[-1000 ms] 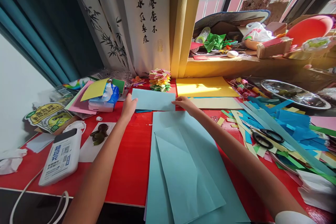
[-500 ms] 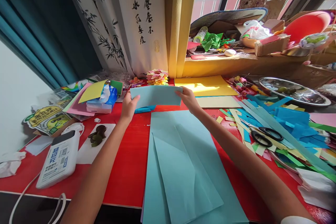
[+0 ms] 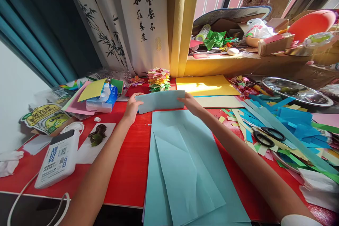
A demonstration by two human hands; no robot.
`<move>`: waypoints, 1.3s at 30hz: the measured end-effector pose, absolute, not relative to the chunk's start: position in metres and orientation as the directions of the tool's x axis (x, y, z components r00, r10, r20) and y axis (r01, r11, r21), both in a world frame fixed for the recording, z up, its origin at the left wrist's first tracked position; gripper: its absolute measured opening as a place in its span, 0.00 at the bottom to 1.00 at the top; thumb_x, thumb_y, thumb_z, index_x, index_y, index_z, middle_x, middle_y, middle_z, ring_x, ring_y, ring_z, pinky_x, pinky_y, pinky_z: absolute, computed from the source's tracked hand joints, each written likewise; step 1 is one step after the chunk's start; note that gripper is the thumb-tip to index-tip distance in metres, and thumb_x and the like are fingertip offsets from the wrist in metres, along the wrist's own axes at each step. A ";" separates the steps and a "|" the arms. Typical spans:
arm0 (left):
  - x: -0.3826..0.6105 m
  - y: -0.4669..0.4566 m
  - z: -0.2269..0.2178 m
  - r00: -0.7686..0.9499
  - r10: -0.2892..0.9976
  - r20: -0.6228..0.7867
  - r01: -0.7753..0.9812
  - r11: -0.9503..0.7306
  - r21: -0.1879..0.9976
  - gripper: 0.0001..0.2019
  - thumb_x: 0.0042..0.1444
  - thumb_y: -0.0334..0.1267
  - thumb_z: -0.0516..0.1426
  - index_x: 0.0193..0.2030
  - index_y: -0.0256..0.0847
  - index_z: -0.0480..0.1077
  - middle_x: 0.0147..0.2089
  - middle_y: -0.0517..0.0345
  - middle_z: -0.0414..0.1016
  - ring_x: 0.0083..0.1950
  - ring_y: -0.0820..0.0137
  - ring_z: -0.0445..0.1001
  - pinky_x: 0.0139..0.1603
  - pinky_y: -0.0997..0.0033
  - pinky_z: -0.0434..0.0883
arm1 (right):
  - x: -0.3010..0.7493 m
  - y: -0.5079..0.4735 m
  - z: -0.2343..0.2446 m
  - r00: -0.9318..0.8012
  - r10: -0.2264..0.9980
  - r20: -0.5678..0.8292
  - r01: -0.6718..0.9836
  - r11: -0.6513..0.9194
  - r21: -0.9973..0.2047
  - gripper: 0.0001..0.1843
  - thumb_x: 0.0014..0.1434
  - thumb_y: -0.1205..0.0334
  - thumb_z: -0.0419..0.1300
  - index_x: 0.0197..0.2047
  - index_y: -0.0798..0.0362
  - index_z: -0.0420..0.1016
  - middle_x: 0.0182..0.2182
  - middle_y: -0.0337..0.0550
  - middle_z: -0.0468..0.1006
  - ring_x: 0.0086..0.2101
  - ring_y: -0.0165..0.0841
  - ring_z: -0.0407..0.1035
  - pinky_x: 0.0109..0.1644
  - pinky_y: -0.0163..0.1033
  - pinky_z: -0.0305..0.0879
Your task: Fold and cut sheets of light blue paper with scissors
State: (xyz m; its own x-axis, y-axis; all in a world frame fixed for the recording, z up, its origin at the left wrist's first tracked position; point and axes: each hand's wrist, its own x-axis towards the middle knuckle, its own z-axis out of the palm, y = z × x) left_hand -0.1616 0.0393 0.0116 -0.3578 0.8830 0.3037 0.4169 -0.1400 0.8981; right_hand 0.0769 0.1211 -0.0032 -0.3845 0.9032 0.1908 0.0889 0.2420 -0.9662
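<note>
Red glossy table top [image 3: 127, 169]: covered across the middle by large overlapping sheets of light blue paper [image 3: 185, 169], which lie flat and run from the near edge toward the window.

Both forearms extend forward over the table, the left along the sheets' left side and the right crossing their right half.

Narrow rectangle of light blue paper [image 3: 160, 100]: held level, long side across, just above the far end of the large sheets and in front of a stack of multicoloured paper pieces [image 3: 159, 79].

Left hand [image 3: 131, 107]: pinching the rectangle's left end, thumb on the upper edge, fingers curled behind.

Right hand [image 3: 191, 103]: pinching the right end, palm down, wrist straight.

Black-handled scissors [image 3: 266, 136]: lying among blue and yellow paper strips, well to the right of the right forearm.
</note>
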 end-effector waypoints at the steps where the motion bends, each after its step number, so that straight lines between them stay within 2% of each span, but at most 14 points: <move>1: -0.163 0.039 0.013 -0.328 0.895 0.303 0.400 -0.159 0.903 0.16 0.44 0.35 0.51 0.43 0.38 0.66 0.39 0.53 0.72 0.38 0.66 0.72 0.37 0.66 0.70 | 0.077 0.122 -0.003 -0.372 0.907 0.199 0.105 0.254 -0.962 0.10 0.46 0.63 0.53 0.33 0.55 0.69 0.30 0.41 0.72 0.32 0.32 0.63 0.37 0.37 0.61; 5: -0.175 0.039 0.021 -0.259 0.897 0.358 0.332 -0.265 0.905 0.16 0.50 0.38 0.48 0.45 0.38 0.63 0.43 0.51 0.72 0.43 0.67 0.72 0.44 0.65 0.69 | 0.084 0.127 0.014 -0.261 0.920 0.293 0.150 0.339 -0.929 0.05 0.46 0.63 0.53 0.29 0.54 0.68 0.28 0.40 0.69 0.34 0.34 0.61 0.38 0.38 0.60; 7: -0.184 0.040 0.022 -0.255 0.877 0.408 0.417 -0.281 0.864 0.16 0.53 0.40 0.45 0.47 0.38 0.61 0.45 0.50 0.72 0.44 0.67 0.72 0.46 0.65 0.68 | 0.092 0.130 0.029 -0.207 0.910 0.360 0.105 0.387 -0.916 0.07 0.48 0.62 0.53 0.32 0.52 0.68 0.30 0.39 0.68 0.33 0.32 0.61 0.35 0.37 0.62; 9: -0.193 0.043 0.019 -0.244 0.859 0.450 0.578 -0.244 0.779 0.16 0.55 0.40 0.42 0.48 0.37 0.61 0.46 0.48 0.71 0.46 0.67 0.71 0.47 0.63 0.67 | 0.102 0.133 0.041 -0.153 0.906 0.394 -0.017 0.396 -0.918 0.08 0.48 0.61 0.53 0.34 0.52 0.66 0.29 0.38 0.66 0.28 0.28 0.62 0.29 0.35 0.63; 11: -0.197 0.045 0.013 -0.217 0.861 0.460 0.713 -0.182 0.677 0.16 0.55 0.40 0.44 0.46 0.38 0.63 0.47 0.47 0.70 0.49 0.65 0.69 0.50 0.62 0.65 | 0.112 0.135 0.049 -0.131 0.921 0.367 -0.115 0.354 -0.928 0.07 0.47 0.62 0.54 0.33 0.52 0.65 0.26 0.37 0.64 0.23 0.25 0.61 0.23 0.33 0.61; 13: -0.195 0.048 0.004 -0.177 0.885 0.430 0.771 -0.147 0.620 0.16 0.52 0.40 0.48 0.46 0.39 0.65 0.50 0.47 0.69 0.53 0.61 0.66 0.54 0.60 0.61 | 0.119 0.137 0.052 -0.125 0.940 0.317 -0.173 0.294 -0.940 0.06 0.47 0.63 0.55 0.31 0.52 0.64 0.25 0.36 0.63 0.21 0.24 0.61 0.20 0.30 0.59; 16: -0.188 0.050 -0.008 -0.100 0.932 0.349 0.840 -0.109 0.531 0.21 0.50 0.40 0.52 0.52 0.43 0.64 0.56 0.49 0.64 0.58 0.57 0.59 0.56 0.57 0.57 | 0.125 0.141 0.051 -0.103 0.958 0.266 -0.235 0.237 -0.943 0.06 0.47 0.66 0.56 0.31 0.52 0.64 0.26 0.36 0.64 0.21 0.23 0.62 0.20 0.29 0.59; 19: -0.182 0.051 -0.016 -0.050 0.963 0.263 0.884 -0.080 0.460 0.21 0.52 0.41 0.52 0.55 0.49 0.63 0.59 0.54 0.63 0.61 0.57 0.55 0.58 0.57 0.55 | 0.126 0.143 0.050 -0.109 0.965 0.241 -0.247 0.208 -0.946 0.05 0.47 0.66 0.56 0.32 0.52 0.65 0.26 0.36 0.66 0.22 0.23 0.64 0.21 0.29 0.61; 22: -0.181 0.054 -0.021 -0.040 0.975 0.221 0.913 -0.054 0.404 0.18 0.53 0.40 0.50 0.51 0.51 0.67 0.57 0.56 0.64 0.60 0.58 0.56 0.59 0.57 0.53 | 0.126 0.143 0.052 -0.128 0.964 0.232 -0.254 0.194 -0.947 0.06 0.48 0.66 0.57 0.32 0.52 0.65 0.26 0.36 0.66 0.21 0.23 0.64 0.22 0.30 0.63; 27: -0.180 0.058 -0.022 -0.036 0.976 0.215 0.934 -0.044 0.355 0.15 0.52 0.37 0.50 0.46 0.46 0.70 0.55 0.54 0.67 0.57 0.61 0.61 0.58 0.61 0.56 | 0.124 0.141 0.054 -0.127 0.967 0.222 -0.244 0.186 -0.952 0.05 0.48 0.67 0.56 0.32 0.52 0.65 0.26 0.36 0.67 0.21 0.23 0.65 0.22 0.30 0.64; 31: -0.178 0.058 -0.021 -0.055 0.974 0.220 0.939 -0.025 0.343 0.15 0.54 0.43 0.48 0.46 0.45 0.69 0.53 0.54 0.67 0.55 0.61 0.63 0.56 0.63 0.58 | 0.125 0.139 0.057 -0.135 0.968 0.211 -0.257 0.171 -0.951 0.04 0.48 0.68 0.57 0.31 0.53 0.67 0.25 0.37 0.67 0.22 0.24 0.65 0.22 0.30 0.64; 35: -0.176 0.056 -0.024 -0.137 0.959 0.246 0.943 0.051 0.329 0.22 0.54 0.49 0.48 0.53 0.40 0.62 0.56 0.45 0.64 0.57 0.56 0.60 0.55 0.59 0.57 | 0.139 0.137 0.066 -0.279 0.952 0.125 -0.128 0.092 -0.987 0.05 0.45 0.69 0.60 0.29 0.55 0.69 0.24 0.39 0.68 0.21 0.24 0.63 0.22 0.31 0.66; 37: -0.174 0.055 -0.026 -0.183 0.948 0.258 0.941 0.093 0.325 0.25 0.54 0.50 0.49 0.55 0.37 0.59 0.58 0.41 0.61 0.59 0.53 0.58 0.55 0.58 0.56 | 0.150 0.136 0.069 -0.416 0.909 -0.006 0.065 0.023 -0.998 0.04 0.44 0.69 0.61 0.27 0.55 0.71 0.24 0.41 0.69 0.22 0.27 0.65 0.22 0.33 0.67; 39: -0.171 0.054 -0.026 -0.225 0.941 0.253 0.935 0.136 0.327 0.27 0.53 0.51 0.49 0.55 0.35 0.57 0.58 0.38 0.60 0.59 0.51 0.57 0.54 0.57 0.57 | 0.163 0.136 0.067 -0.493 0.853 -0.173 0.304 -0.018 -0.953 0.05 0.41 0.71 0.63 0.24 0.56 0.71 0.22 0.43 0.70 0.22 0.31 0.66 0.22 0.37 0.67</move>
